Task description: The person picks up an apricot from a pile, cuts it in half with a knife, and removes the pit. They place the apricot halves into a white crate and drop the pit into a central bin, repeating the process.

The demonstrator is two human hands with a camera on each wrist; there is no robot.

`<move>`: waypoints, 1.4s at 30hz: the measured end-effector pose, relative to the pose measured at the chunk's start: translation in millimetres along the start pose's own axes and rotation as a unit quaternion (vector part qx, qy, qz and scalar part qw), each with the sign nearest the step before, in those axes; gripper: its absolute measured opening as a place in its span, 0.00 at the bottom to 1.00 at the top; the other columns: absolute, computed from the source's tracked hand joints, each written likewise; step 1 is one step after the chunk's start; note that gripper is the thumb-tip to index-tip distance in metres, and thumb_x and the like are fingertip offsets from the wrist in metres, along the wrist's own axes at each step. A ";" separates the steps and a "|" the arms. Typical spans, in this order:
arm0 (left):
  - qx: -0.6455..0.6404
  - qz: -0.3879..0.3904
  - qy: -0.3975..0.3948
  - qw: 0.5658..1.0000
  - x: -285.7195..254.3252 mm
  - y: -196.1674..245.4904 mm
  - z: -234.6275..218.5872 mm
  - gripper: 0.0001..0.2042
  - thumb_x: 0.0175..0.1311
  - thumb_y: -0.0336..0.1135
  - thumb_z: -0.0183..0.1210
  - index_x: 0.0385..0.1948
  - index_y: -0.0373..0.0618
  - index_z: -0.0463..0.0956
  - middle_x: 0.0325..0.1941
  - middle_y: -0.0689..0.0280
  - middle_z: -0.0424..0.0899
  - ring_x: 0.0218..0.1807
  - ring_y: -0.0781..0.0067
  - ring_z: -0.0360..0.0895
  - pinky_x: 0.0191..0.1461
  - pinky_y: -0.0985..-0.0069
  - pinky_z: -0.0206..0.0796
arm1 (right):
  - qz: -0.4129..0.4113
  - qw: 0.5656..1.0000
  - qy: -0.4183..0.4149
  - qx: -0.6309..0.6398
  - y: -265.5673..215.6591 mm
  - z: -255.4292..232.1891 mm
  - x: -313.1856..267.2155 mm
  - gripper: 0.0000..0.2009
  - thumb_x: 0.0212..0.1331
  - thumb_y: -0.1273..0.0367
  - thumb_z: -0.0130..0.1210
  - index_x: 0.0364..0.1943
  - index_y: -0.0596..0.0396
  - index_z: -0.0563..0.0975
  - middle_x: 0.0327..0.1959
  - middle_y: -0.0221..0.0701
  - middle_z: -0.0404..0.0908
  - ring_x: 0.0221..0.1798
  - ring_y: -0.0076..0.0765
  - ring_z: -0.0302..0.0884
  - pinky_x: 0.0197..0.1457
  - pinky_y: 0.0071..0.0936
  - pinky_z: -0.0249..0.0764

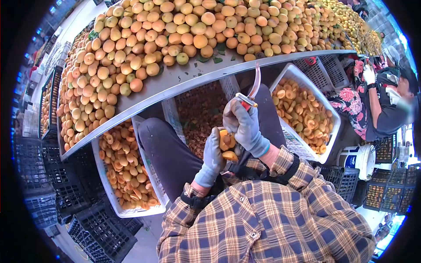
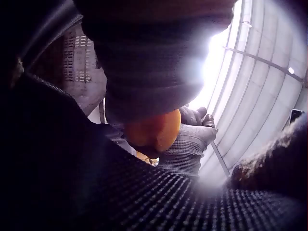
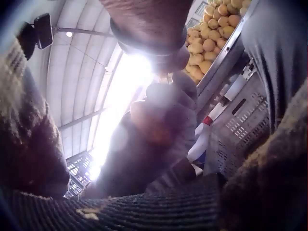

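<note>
My gloved left hand point(image 1: 212, 154) holds a split apricot point(image 1: 225, 140) over my lap, its orange flesh showing; another orange piece point(image 1: 230, 155) lies just below it. In the left wrist view the apricot point(image 2: 161, 131) sits beneath the dark fingers. Close by on the right, my gloved right hand point(image 1: 244, 125) grips a curved knife point(image 1: 255, 83) by its red handle, the blade pointing up and away from the fruit. The right wrist view is blurred by glare, with the knife mostly hidden there.
A table heaped with whole apricots point(image 1: 193, 26) stands in front, its metal rim point(image 1: 193, 83) above my knees. Crates of apricot halves flank me on the left point(image 1: 127, 171) and right point(image 1: 302, 109). Between my legs a crate point(image 1: 199, 114) holds dark pits. Another person point(image 1: 383, 96) sits at right.
</note>
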State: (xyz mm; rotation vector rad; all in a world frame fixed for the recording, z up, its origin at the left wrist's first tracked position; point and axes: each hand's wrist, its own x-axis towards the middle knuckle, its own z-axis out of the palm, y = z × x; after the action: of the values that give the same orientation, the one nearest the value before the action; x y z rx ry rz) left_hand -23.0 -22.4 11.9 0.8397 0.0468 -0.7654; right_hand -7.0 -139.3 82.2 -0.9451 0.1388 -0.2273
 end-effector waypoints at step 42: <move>-0.054 0.307 0.419 0.853 -193.6 92.7 -203.2 0.18 0.67 0.50 0.47 0.48 0.47 0.69 0.36 0.65 0.76 0.30 0.70 0.77 0.31 0.73 0.75 | 0.286 0.907 -0.100 -0.291 26.0 -51.8 5.9 0.07 0.59 0.70 0.54 0.40 0.55 0.74 0.15 0.17 0.64 0.11 0.11 0.55 0.13 0.13 0.49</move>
State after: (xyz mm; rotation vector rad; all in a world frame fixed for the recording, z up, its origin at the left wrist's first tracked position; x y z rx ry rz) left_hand -56.3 270.9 -3.1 0.9558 0.5698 0.2477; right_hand -9.1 -166.8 30.9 -1.4666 0.2981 0.4847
